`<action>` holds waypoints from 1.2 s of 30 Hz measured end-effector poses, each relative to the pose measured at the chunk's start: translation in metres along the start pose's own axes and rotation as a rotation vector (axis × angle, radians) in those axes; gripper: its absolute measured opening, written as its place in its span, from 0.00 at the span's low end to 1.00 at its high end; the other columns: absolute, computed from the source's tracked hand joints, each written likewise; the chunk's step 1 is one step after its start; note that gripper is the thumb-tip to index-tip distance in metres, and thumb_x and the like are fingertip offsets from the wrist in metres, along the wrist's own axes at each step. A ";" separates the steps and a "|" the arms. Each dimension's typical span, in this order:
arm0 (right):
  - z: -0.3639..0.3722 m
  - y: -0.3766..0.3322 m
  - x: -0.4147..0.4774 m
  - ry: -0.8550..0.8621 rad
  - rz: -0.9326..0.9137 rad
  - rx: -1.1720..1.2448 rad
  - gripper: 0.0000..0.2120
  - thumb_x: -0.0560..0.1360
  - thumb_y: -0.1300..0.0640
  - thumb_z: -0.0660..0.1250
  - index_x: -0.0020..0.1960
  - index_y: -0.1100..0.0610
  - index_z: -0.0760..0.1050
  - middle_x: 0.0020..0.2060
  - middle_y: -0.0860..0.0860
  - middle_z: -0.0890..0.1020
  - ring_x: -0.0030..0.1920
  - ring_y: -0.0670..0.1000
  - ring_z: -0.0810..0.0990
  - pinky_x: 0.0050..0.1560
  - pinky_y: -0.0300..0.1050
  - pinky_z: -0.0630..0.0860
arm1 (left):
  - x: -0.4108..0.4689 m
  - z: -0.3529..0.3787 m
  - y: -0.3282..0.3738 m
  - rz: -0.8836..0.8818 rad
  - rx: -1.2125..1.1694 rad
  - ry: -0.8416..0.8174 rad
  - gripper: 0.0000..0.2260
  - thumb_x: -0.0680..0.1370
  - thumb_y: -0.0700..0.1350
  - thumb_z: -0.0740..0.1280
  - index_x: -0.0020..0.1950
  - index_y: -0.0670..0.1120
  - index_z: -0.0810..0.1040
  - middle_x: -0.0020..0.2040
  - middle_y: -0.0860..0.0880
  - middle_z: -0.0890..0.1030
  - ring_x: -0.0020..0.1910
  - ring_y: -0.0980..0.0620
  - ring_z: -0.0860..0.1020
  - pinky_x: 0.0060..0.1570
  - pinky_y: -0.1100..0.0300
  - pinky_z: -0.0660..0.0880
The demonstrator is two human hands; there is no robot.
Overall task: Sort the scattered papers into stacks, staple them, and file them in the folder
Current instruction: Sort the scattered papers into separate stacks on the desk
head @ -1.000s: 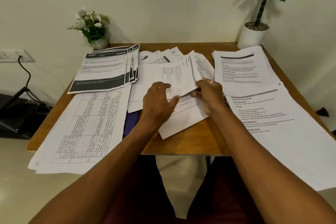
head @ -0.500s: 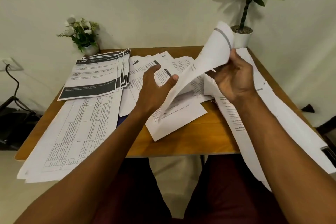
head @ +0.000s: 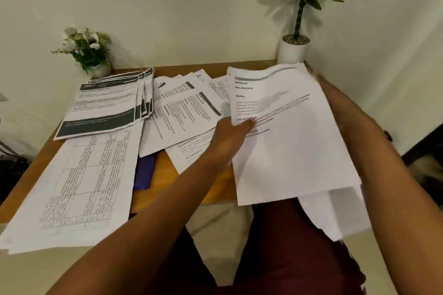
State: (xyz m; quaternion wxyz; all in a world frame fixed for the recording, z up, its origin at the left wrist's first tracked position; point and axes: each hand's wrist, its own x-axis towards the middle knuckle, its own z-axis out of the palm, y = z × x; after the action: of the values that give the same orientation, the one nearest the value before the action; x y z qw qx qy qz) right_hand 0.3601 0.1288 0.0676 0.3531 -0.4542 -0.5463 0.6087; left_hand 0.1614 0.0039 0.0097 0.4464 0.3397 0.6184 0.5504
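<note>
A white printed sheet (head: 287, 136) lies on top of the right-hand paper stack, which hangs over the table's front edge. My left hand (head: 227, 139) pinches that sheet's left edge, thumb on top. My right hand (head: 335, 96) lies along the stack's right edge with fingers stretched out, partly hidden by paper and blurred. Scattered printed pages (head: 182, 112) fan across the middle. A stack with dark bands (head: 105, 108) sits at the back left. In front of it lies a stack of table sheets (head: 79, 184). A purple folder (head: 143, 170) peeks out beneath them.
The wooden table (head: 215, 189) stands against a pale wall. A small flower pot (head: 96, 67) is at the back left corner and a tall plant in a white pot (head: 293, 50) at the back right. The left stack overhangs the front edge.
My right hand lifted a sheet out of the middle pile, swung it up and right, and it now lies on the right stack. My left hand moved right onto its edge.
</note>
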 end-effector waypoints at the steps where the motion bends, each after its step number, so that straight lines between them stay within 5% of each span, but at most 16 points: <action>1: -0.015 0.002 -0.001 -0.032 0.079 0.032 0.26 0.78 0.32 0.61 0.65 0.50 0.76 0.48 0.47 0.86 0.49 0.49 0.83 0.47 0.43 0.81 | 0.000 0.009 -0.004 -0.025 0.018 0.013 0.12 0.81 0.48 0.70 0.65 0.50 0.81 0.56 0.54 0.84 0.52 0.53 0.82 0.44 0.65 0.77; 3: -0.047 0.004 -0.002 -0.054 0.176 0.008 0.34 0.74 0.28 0.60 0.70 0.50 0.71 0.42 0.48 0.85 0.40 0.49 0.82 0.40 0.43 0.80 | 0.000 0.024 -0.014 -0.058 0.043 0.022 0.12 0.82 0.46 0.68 0.65 0.49 0.80 0.55 0.54 0.83 0.50 0.54 0.81 0.45 0.63 0.77; 5: -0.070 0.002 -0.010 -0.041 0.161 -0.029 0.34 0.73 0.29 0.61 0.71 0.48 0.68 0.46 0.50 0.86 0.36 0.48 0.83 0.34 0.41 0.80 | 0.001 0.041 -0.021 -0.078 0.057 0.008 0.13 0.82 0.43 0.67 0.67 0.48 0.80 0.56 0.53 0.82 0.51 0.52 0.81 0.50 0.59 0.79; 9: -0.087 0.016 -0.015 0.068 0.042 -0.650 0.22 0.77 0.42 0.71 0.68 0.45 0.72 0.58 0.45 0.81 0.52 0.47 0.82 0.50 0.45 0.78 | 0.001 0.078 -0.033 -0.111 0.064 -0.109 0.11 0.82 0.39 0.66 0.62 0.50 0.79 0.58 0.52 0.82 0.57 0.49 0.81 0.59 0.54 0.79; 11: -0.082 0.036 -0.013 0.094 -0.081 -0.948 0.25 0.75 0.44 0.74 0.69 0.49 0.74 0.66 0.47 0.77 0.62 0.50 0.77 0.58 0.42 0.70 | -0.001 0.091 -0.035 -0.128 0.064 -0.161 0.10 0.81 0.39 0.66 0.52 0.55 0.80 0.52 0.56 0.82 0.57 0.48 0.81 0.59 0.52 0.79; 14: -0.057 0.075 -0.016 0.010 -0.148 -1.013 0.29 0.75 0.41 0.73 0.73 0.50 0.73 0.74 0.48 0.71 0.73 0.50 0.69 0.68 0.42 0.64 | -0.002 0.103 -0.035 -0.084 0.123 -0.193 0.09 0.79 0.39 0.67 0.51 0.54 0.80 0.51 0.55 0.84 0.54 0.47 0.83 0.56 0.45 0.82; 16: -0.037 0.101 -0.019 -0.076 -0.118 -1.113 0.34 0.77 0.32 0.62 0.78 0.48 0.67 0.79 0.49 0.63 0.80 0.52 0.58 0.77 0.50 0.55 | -0.003 0.105 -0.035 -0.042 0.150 -0.197 0.13 0.77 0.39 0.68 0.58 0.53 0.80 0.55 0.53 0.84 0.52 0.48 0.83 0.52 0.47 0.84; 19: -0.026 0.131 -0.018 -0.104 -0.143 -1.283 0.50 0.69 0.21 0.31 0.82 0.45 0.56 0.82 0.49 0.52 0.82 0.54 0.45 0.80 0.58 0.42 | -0.006 0.100 -0.032 -0.024 0.117 -0.183 0.16 0.77 0.38 0.70 0.61 0.52 0.75 0.53 0.55 0.83 0.51 0.51 0.83 0.47 0.57 0.83; 21: -0.026 0.136 -0.015 -0.076 -0.172 -1.309 0.45 0.73 0.24 0.31 0.82 0.46 0.55 0.82 0.49 0.51 0.82 0.54 0.44 0.80 0.60 0.41 | -0.008 0.091 -0.028 0.045 0.178 -0.144 0.16 0.79 0.39 0.69 0.64 0.51 0.73 0.54 0.56 0.80 0.53 0.52 0.81 0.42 0.65 0.80; 25: -0.009 0.130 -0.009 0.092 -0.319 -1.184 0.21 0.84 0.48 0.59 0.75 0.53 0.70 0.78 0.52 0.66 0.80 0.55 0.58 0.79 0.57 0.48 | 0.002 0.061 -0.024 0.139 0.297 0.007 0.19 0.80 0.42 0.70 0.69 0.49 0.70 0.67 0.51 0.77 0.63 0.50 0.78 0.55 0.60 0.79; 28: 0.033 0.112 -0.005 0.151 -0.394 -0.881 0.13 0.82 0.56 0.65 0.66 0.54 0.78 0.67 0.51 0.78 0.67 0.51 0.75 0.68 0.40 0.66 | 0.015 0.026 -0.025 0.171 0.417 0.161 0.21 0.80 0.45 0.70 0.72 0.49 0.71 0.68 0.50 0.73 0.60 0.57 0.73 0.51 0.71 0.71; 30: 0.070 0.099 -0.002 0.127 -0.266 -0.697 0.12 0.82 0.54 0.66 0.64 0.51 0.79 0.62 0.47 0.81 0.57 0.46 0.80 0.59 0.39 0.75 | 0.022 -0.004 -0.028 0.264 0.569 0.261 0.16 0.80 0.44 0.70 0.68 0.49 0.75 0.67 0.50 0.74 0.61 0.57 0.73 0.54 0.71 0.67; 33: 0.122 0.085 0.004 -0.056 0.075 -0.267 0.16 0.79 0.58 0.69 0.66 0.54 0.76 0.52 0.52 0.86 0.42 0.52 0.87 0.43 0.46 0.83 | 0.033 -0.054 -0.036 0.329 0.997 0.337 0.17 0.78 0.46 0.70 0.66 0.49 0.77 0.69 0.47 0.73 0.68 0.46 0.71 0.64 0.54 0.68; 36: 0.158 0.084 0.009 -0.156 0.254 -0.035 0.16 0.79 0.61 0.69 0.66 0.59 0.72 0.49 0.58 0.85 0.42 0.57 0.88 0.49 0.55 0.84 | 0.043 -0.098 -0.046 0.149 1.289 0.314 0.29 0.76 0.57 0.71 0.75 0.50 0.69 0.77 0.45 0.65 0.76 0.40 0.61 0.73 0.39 0.57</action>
State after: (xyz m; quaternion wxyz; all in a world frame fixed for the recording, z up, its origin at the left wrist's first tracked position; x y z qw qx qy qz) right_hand 0.2144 0.0700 -0.0186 0.2218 -0.4769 -0.5208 0.6724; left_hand 0.0580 -0.0018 -0.0438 0.0193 0.4960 0.8562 0.1431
